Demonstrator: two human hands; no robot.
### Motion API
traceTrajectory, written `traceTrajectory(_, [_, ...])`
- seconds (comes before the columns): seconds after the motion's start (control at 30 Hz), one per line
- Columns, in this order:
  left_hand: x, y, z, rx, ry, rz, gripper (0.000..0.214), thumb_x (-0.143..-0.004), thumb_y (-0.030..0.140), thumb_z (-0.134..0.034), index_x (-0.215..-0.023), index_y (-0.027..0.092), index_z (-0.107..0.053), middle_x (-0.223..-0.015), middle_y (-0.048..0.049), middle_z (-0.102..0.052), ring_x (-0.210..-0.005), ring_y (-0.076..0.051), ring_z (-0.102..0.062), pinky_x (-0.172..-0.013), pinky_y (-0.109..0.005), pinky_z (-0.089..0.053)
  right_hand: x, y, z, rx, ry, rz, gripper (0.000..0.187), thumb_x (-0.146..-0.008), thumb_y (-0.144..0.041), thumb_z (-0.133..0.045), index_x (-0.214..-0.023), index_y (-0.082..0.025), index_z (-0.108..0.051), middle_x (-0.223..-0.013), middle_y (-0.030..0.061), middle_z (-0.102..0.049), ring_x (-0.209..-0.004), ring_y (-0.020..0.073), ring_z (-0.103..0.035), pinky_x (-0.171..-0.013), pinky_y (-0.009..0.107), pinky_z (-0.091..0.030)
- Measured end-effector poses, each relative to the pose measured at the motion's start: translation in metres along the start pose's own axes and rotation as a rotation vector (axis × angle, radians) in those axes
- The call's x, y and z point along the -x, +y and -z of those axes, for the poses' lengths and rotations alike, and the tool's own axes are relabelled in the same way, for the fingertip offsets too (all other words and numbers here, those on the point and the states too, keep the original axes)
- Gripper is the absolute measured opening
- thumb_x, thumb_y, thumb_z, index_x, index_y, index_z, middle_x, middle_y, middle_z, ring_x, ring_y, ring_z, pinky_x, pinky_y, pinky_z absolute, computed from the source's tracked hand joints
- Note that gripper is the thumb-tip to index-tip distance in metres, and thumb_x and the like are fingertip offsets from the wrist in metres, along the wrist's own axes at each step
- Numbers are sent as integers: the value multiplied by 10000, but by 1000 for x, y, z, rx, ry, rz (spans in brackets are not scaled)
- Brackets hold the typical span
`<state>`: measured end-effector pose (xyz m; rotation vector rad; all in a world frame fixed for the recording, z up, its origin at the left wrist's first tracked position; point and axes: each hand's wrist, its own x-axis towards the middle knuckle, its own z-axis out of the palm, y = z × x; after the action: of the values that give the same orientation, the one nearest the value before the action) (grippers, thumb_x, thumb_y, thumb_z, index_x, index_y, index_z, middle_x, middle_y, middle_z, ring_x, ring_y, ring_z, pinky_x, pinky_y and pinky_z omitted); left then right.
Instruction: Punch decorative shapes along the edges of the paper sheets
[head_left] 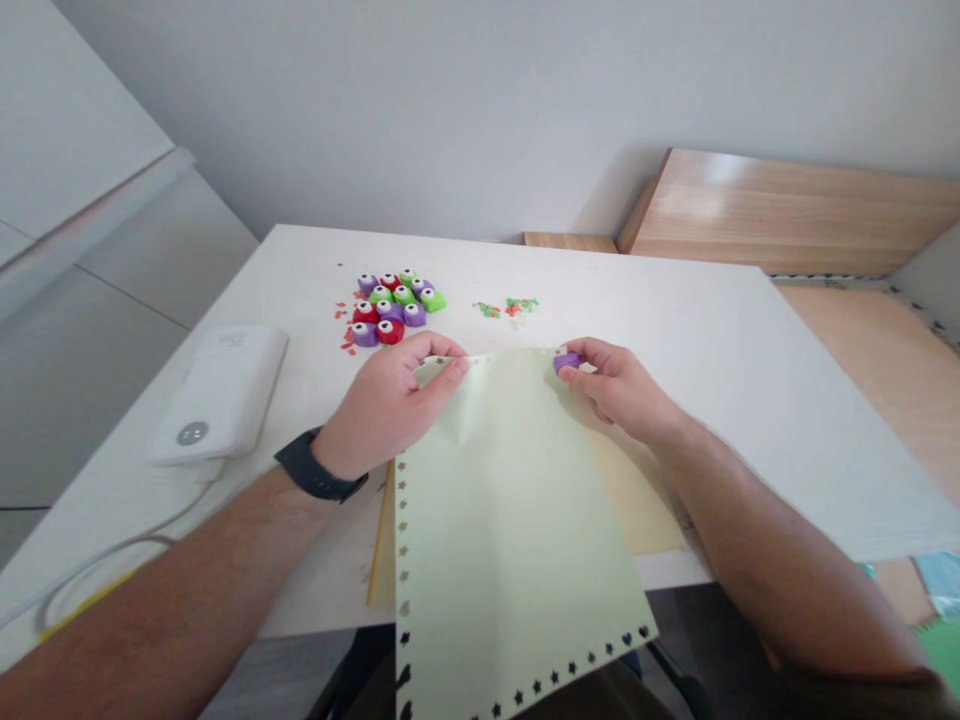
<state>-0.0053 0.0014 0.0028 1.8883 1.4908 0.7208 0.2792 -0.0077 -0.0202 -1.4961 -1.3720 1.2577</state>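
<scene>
A pale green sheet of paper (510,520) hangs over the table's front edge. Punched star and heart shapes run along its left, bottom and top edges. My left hand (397,395) pinches its top edge left of the middle. At the top right corner, a small purple paper punch (566,363) sits on the sheet's edge, held between the thumb and fingers of my right hand (619,385). Whether its lever is pressed down cannot be seen. Beyond my left hand stands a cluster of several purple, red and green punches (394,308) with white tops.
Small red and green paper scraps (517,306) lie behind the sheet, with more beside the punches. A white power bank (225,390) with a cable (172,515) rests at left. Yellowish paper (637,500) lies under the sheet on the white table (712,380).
</scene>
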Motion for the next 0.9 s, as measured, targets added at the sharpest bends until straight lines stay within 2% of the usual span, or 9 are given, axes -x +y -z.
traceTrajectory(0.33, [-1,-1,1,-12,35,-12,343,-954,510,-611,-1100,219,-720,-673,28,-616,-476,-108,-392,-469,-250,-301,4,-4,4,-71,-15,-22,395,-832,-454,-779,-1103,-212,-623,-681,-84,-533,-387,53,-337,-373,252,-207])
traceTrajectory(0.5, [-2,-1,2,-33,47,-8,350,-953,496,-608,-1115,210,-728,-585,38,-551,-487,-129,-418,-477,-254,-303,2,-1,7,-87,-16,-6,403,-839,-457,-782,-1110,-196,-638,-708,-72,-544,-403,54,-368,-363,245,-230])
traceTrajectory(0.77, [-3,-4,2,-36,84,13,358,-937,516,-618,-1084,208,-726,-601,44,-547,-456,-112,-378,-468,-258,-279,1,-1,8,-128,-1,-4,364,-842,-392,-782,-1105,-186,-639,-733,-64,-552,-405,50,-379,-350,234,-236])
traceTrajectory(0.9, [-3,-5,2,-38,79,22,363,-942,529,-614,-1087,213,-721,-579,51,-521,-449,-114,-374,-466,-256,-281,1,0,10,-148,31,-7,362,-829,-389,-798,-1100,-195,-657,-857,-34,-595,-426,45,-408,-338,235,-257])
